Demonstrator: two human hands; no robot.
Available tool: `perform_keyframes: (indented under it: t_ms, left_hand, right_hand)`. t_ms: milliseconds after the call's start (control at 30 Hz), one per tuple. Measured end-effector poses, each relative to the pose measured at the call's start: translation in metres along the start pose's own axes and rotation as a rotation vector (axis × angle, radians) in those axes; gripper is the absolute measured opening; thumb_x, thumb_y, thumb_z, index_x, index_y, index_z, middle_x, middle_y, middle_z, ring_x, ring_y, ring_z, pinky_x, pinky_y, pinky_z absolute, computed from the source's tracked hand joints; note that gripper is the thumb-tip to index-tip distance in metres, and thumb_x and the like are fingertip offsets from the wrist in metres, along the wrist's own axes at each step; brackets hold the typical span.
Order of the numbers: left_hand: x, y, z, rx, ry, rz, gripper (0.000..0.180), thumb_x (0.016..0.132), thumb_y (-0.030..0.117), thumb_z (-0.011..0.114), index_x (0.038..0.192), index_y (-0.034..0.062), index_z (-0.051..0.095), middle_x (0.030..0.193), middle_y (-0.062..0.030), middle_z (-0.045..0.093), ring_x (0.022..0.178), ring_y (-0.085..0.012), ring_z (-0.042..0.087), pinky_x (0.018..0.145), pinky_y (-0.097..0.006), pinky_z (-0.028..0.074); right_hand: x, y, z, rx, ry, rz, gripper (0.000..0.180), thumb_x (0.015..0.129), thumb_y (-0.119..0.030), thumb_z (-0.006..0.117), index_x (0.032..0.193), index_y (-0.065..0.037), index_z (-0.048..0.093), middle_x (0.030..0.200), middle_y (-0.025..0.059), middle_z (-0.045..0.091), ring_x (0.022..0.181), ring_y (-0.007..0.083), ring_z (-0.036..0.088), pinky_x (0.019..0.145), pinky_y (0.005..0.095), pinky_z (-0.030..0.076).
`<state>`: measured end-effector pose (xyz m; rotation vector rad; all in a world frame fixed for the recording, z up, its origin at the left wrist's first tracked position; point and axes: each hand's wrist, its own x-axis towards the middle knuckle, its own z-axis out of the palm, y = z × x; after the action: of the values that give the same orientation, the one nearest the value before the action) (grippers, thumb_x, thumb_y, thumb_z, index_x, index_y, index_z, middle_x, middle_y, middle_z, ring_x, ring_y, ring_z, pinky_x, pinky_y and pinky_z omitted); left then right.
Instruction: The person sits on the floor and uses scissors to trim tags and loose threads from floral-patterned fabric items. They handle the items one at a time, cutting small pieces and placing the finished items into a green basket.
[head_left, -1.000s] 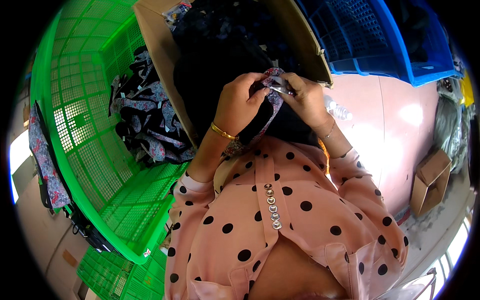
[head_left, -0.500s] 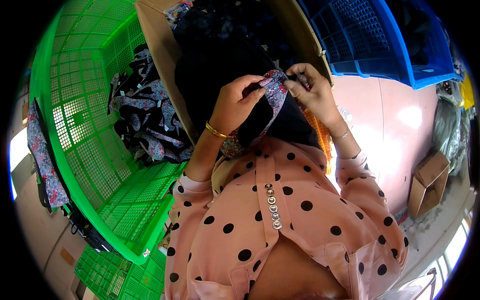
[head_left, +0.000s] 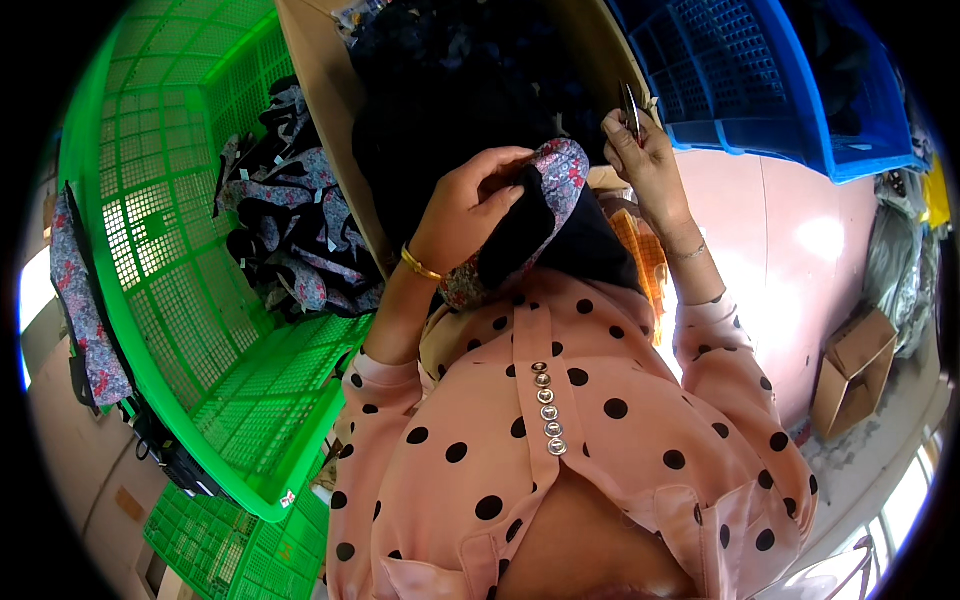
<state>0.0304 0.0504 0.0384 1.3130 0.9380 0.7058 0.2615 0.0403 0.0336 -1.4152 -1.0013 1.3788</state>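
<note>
A floral fabric piece with a black side [head_left: 567,178] is gripped in my left hand [head_left: 470,205], its thumb and fingers pinched on the cloth. The upper end of the piece is curved over and its lower end hangs down to my lap. Off to the right, my right hand [head_left: 645,165] is closed around small metal thread snips [head_left: 631,112], whose blades point up and away. A gap separates the snips from the cloth. Part of the snips is hidden inside my fingers.
On the left a green plastic crate [head_left: 150,300] holds several similar floral and black pieces [head_left: 300,200]. Ahead stands a cardboard box [head_left: 325,110] with dark scraps. A blue crate [head_left: 740,90] is at the far right, and a small carton [head_left: 853,375] lies right. Orange checked cloth [head_left: 640,250] hangs beside my lap.
My right hand has left the cloth and moved up and to the right; the snips now show in it. My left hand still holds the piece, whose top end now curves over.
</note>
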Motion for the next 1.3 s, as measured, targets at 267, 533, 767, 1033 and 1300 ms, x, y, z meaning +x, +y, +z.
perform_keyframes:
  t_ms: [267, 533, 767, 1033, 1300]
  left_hand:
    - [-0.047, 0.015, 0.029, 0.661, 0.244, 0.242, 0.019, 0.082, 0.007, 0.07, 0.1, 0.0026, 0.067, 0.087, -0.0102, 0.065, 0.068, -0.0202, 0.063, 0.059, -0.027, 0.05]
    - [-0.041, 0.018, 0.049, 0.956, 0.233, 0.107, 0.035, 0.082, 0.031, 0.07, 0.099, 0.0006, 0.068, 0.087, -0.0118, 0.068, 0.074, -0.0283, 0.062, 0.064, -0.036, 0.052]
    - [-0.036, 0.003, 0.063, 0.776, 0.393, 0.023, 0.037, 0.082, 0.034, 0.069, 0.096, -0.0007, 0.069, 0.08, -0.0152, 0.067, 0.072, -0.029, 0.065, 0.063, -0.038, 0.053]
    - [-0.032, -0.013, 0.068, 0.109, 0.458, -0.173, 0.031, 0.077, 0.022, 0.074, 0.098, 0.0001, 0.07, 0.076, -0.0071, 0.066, 0.062, -0.0136, 0.056, 0.057, -0.028, 0.047]
    - [-0.028, -0.007, 0.066, 0.087, 0.407, -0.1, 0.02, 0.08, 0.001, 0.072, 0.099, -0.0044, 0.068, 0.085, -0.0018, 0.067, 0.074, -0.0046, 0.057, 0.068, -0.018, 0.046]
  right_hand:
    - [-0.026, 0.011, 0.012, -0.162, -0.061, -0.096, 0.042, 0.099, -0.039, 0.049, 0.096, 0.002, 0.056, 0.068, 0.0038, 0.052, 0.062, 0.0099, 0.048, 0.06, 0.0229, 0.041]
    - [-0.022, 0.022, 0.018, -0.352, -0.027, -0.167, 0.042, 0.098, -0.038, 0.052, 0.097, 0.003, 0.056, 0.069, 0.0127, 0.058, 0.065, 0.0183, 0.055, 0.063, 0.0299, 0.046]
    - [-0.024, 0.029, 0.023, -0.353, 0.006, -0.214, 0.039, 0.098, -0.038, 0.052, 0.098, 0.001, 0.057, 0.068, 0.0123, 0.058, 0.062, 0.0187, 0.055, 0.061, 0.0303, 0.045]
    - [-0.025, 0.031, 0.024, -0.348, 0.0, -0.273, 0.037, 0.098, -0.036, 0.053, 0.099, 0.001, 0.057, 0.068, 0.0109, 0.058, 0.063, 0.0178, 0.055, 0.062, 0.0288, 0.046]
    - [-0.029, 0.028, 0.018, -0.323, -0.014, -0.226, 0.037, 0.097, -0.036, 0.054, 0.098, 0.0, 0.056, 0.07, 0.0122, 0.058, 0.065, 0.0187, 0.057, 0.062, 0.0297, 0.047]
